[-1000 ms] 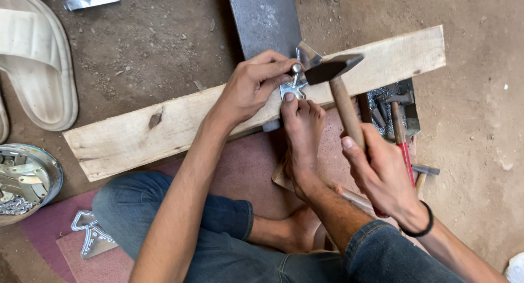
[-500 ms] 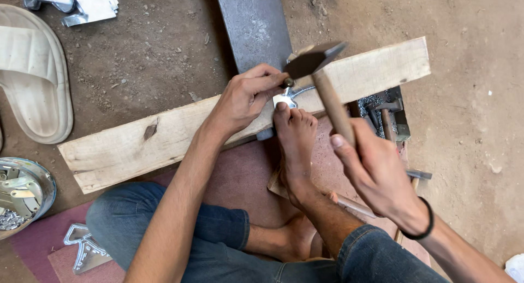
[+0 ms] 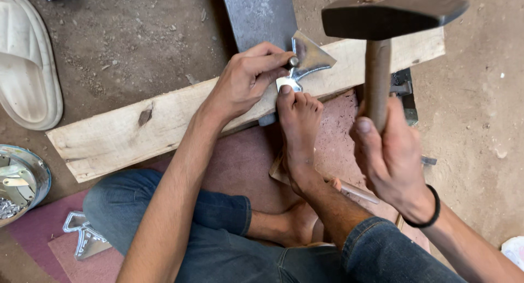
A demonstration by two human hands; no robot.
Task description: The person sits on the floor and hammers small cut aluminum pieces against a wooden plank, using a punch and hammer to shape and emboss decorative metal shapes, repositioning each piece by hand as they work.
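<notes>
Hammer is raised in our right hand, fingers wrapped tight round its wooden handle, so the blow hasn't landed yet. Our left hand pinches a small punch upright on the metal bracket, which lies on the wooden plank with our toes pinning it.

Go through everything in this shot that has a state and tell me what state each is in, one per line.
Dark-headed wooden-handled hammer: raised, gripped by right hand.
Small round metal punch: pinched by left hand, set on the metal piece.
Shiny triangular metal piece: lying on the plank, pinned by the toes.
Long pale wooden plank: flat on the ground.
Bare foot: pressing on the metal piece.
Round metal tin: open, holding small metal parts.
</notes>
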